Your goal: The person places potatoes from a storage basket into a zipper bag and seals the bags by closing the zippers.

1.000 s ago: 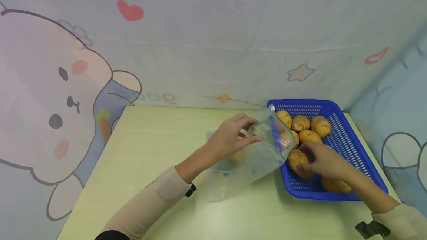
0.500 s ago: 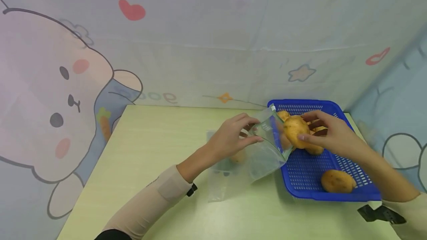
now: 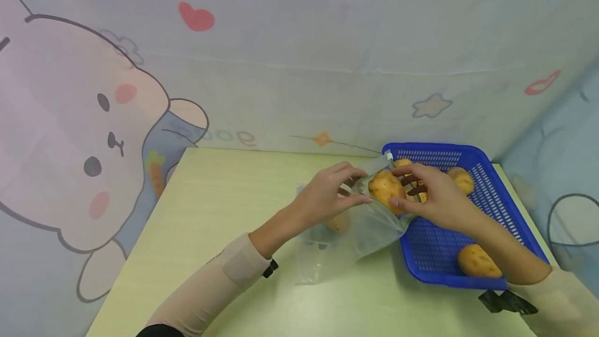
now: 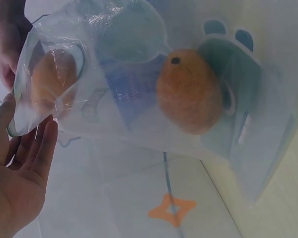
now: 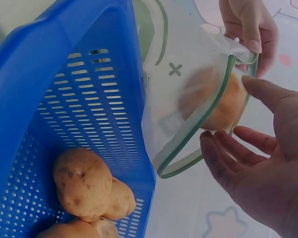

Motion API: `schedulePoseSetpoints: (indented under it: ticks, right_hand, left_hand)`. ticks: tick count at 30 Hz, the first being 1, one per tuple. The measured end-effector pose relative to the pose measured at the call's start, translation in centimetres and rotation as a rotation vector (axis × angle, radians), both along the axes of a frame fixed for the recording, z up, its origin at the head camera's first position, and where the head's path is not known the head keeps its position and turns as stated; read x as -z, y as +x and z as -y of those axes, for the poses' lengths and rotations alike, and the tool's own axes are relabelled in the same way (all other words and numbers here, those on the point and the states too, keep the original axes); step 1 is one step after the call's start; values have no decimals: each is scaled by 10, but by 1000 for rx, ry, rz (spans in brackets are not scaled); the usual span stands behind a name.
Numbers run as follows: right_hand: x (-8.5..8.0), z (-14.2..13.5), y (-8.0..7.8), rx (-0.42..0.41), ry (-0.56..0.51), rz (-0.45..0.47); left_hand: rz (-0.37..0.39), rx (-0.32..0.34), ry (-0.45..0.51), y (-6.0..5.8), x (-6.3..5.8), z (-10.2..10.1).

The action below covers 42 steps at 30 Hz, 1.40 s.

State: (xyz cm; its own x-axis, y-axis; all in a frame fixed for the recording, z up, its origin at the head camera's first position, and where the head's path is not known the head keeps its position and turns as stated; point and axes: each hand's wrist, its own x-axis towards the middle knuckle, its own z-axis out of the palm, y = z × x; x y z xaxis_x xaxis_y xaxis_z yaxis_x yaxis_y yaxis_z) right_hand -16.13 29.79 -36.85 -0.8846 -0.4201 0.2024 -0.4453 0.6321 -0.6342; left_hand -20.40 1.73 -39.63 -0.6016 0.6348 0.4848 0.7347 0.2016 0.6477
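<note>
My left hand [image 3: 323, 194] pinches the mouth of a clear zip bag [image 3: 376, 233] that has a green-edged seal. In the right wrist view that mouth [image 5: 201, 121] gapes wide. With its fingertips, my right hand [image 3: 435, 199] holds a yellow potato [image 3: 386, 189] partly inside the opening. Through the plastic in the left wrist view, this potato [image 4: 52, 82] shows close to the left fingers. A second potato [image 4: 188, 91] lies deeper in the bag. The printed bag bottom rests on the table.
A blue perforated basket [image 3: 412, 269] stands at the right of the pale table [image 3: 224, 186]. Inside are several potatoes, one near the front [image 3: 479, 261] and others toward the back [image 3: 460, 180]. A cartoon-print cloth [image 3: 299, 66] hangs behind.
My right hand has picked a potato from the basket, raised it and carried it left into the bag's mouth. The left hand keeps its hold on the bag; the view has shifted slightly.
</note>
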Motion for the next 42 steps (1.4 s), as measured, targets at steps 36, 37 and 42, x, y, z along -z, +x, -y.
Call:
schedulePoseSetpoints:
  ticks: [36, 37, 42]
  right_hand:
    - [74, -125, -16, 343, 193, 93]
    - [69, -122, -15, 340, 171, 58]
    - [33, -96, -12, 288, 46, -72]
  left_hand:
    - [-4, -26, -9, 2, 3, 1]
    - [-5, -29, -10, 2, 3, 1]
    - [-8, -46, -10, 2, 2, 2]
